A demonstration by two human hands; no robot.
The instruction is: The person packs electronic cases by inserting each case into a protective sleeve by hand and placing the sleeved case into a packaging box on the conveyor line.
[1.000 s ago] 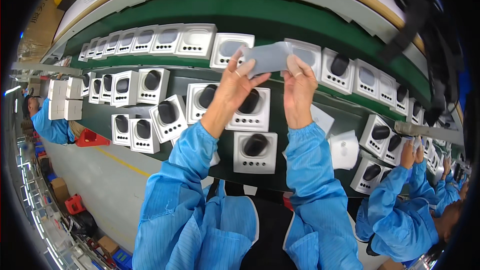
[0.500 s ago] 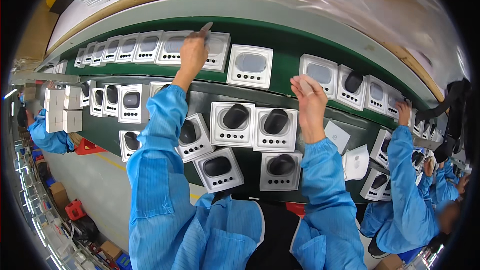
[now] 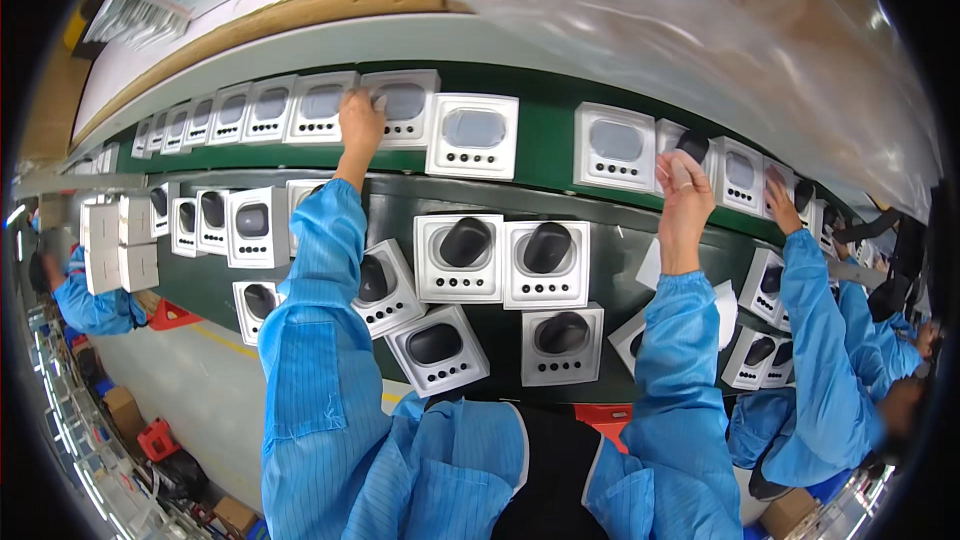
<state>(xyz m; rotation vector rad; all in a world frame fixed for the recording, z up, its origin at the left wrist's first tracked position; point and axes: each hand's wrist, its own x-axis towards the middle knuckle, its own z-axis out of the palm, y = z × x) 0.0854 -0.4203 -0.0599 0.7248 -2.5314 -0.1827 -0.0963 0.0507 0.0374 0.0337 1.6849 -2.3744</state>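
A white tray (image 3: 402, 108) on the far green belt (image 3: 545, 135) is touched by the left hand (image 3: 360, 123), fingers loosely curled with nothing really gripped, while a dark mouse (image 3: 692, 144) is pinched in the right hand (image 3: 684, 185) just beside another tray (image 3: 735, 172) further right on the belt.

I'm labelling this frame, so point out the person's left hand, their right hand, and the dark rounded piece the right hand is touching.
left hand (image 3: 361, 122), head view, back of the hand.
right hand (image 3: 684, 183), head view, back of the hand.
dark rounded piece (image 3: 693, 144), head view, its top surface above the fingers.
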